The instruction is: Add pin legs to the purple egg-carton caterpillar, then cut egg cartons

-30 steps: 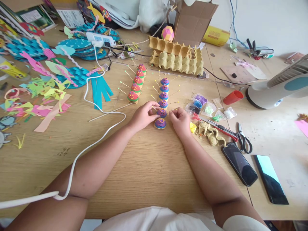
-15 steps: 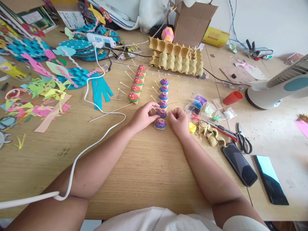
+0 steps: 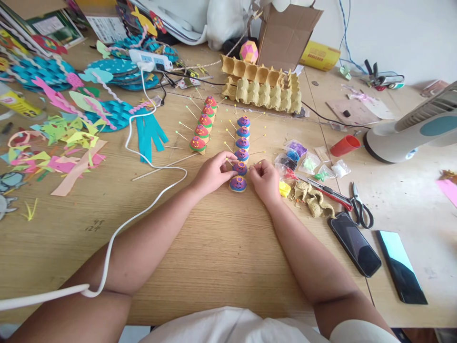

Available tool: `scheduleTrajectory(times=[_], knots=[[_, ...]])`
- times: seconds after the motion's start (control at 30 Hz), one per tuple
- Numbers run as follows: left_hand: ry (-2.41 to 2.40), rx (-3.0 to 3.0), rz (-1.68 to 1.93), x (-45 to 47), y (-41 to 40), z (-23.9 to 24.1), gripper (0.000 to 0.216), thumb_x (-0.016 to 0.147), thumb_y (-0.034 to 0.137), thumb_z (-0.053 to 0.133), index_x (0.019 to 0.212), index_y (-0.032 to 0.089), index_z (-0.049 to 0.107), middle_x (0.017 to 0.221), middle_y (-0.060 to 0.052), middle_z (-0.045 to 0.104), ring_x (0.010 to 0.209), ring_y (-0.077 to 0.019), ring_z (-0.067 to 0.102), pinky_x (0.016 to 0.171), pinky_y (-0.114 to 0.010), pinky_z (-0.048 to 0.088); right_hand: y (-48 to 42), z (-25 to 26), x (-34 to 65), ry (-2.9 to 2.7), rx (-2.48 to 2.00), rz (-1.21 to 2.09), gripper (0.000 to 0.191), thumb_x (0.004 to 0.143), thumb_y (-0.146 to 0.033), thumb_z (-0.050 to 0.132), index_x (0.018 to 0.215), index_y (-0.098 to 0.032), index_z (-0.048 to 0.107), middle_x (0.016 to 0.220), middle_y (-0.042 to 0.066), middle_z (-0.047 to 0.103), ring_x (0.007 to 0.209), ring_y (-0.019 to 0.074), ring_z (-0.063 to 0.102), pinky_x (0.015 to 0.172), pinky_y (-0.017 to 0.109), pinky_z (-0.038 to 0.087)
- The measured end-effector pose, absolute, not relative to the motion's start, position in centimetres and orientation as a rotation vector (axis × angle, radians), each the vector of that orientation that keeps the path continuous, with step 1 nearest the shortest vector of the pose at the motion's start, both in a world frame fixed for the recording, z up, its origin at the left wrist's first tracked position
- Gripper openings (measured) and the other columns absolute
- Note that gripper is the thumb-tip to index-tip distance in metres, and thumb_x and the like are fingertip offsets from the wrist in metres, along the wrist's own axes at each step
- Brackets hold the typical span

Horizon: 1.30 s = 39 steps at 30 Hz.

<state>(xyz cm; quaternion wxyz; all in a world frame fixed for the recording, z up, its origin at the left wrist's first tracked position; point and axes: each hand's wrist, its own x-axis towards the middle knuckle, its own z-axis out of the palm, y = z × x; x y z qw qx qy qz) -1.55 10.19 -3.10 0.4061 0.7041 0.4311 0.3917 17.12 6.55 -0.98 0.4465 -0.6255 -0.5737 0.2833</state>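
Note:
A purple caterpillar [image 3: 242, 143] made of painted egg-carton cups lies on the wooden table [image 3: 214, 257], with yellow-headed pins sticking out of its sides. My left hand [image 3: 212, 172] is closed and pinches the second cup from the near end on its left side. My right hand [image 3: 264, 180] is closed in a pinch on a yellow-headed pin at that cup's right side. The nearest cup [image 3: 238, 184] has a face on it and sits between my two hands. A red and green caterpillar [image 3: 203, 129] lies parallel, just to the left.
Egg cartons [image 3: 262, 85] and a cardboard box [image 3: 287, 31] stand behind. Small bags of beads [image 3: 303, 159], a red cup [image 3: 345, 145], scissors [image 3: 361, 207], a cutter, two phones [image 3: 354, 243] and a fan [image 3: 410, 128] are at right. Cut paper [image 3: 67, 138] and a white cable [image 3: 143, 143] lie at left.
My right hand has shifted slightly left, closer to the purple cup. My left hand has stayed where it was.

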Motion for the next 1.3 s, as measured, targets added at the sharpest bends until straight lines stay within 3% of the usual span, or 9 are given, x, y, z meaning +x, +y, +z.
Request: scheduleTrajectory(times=[1.3], knots=[[1.089,1.773,0.979,-1.51,10.20,-3.01,0.036,0.079,0.025,0.076,0.112,0.022,0.064,0.104,-0.003,0.072,0.060,-0.0089,0.049,0.059,-0.024,0.042,6.78,-1.17,17.07,-1.454,-1.582,0.668,0.019,0.080,-0.030,0.058,0.067,-0.024,0.046,0.057,-0.007,0.048,0.055,0.0111,0.040,0.054,0.025,0.030]])
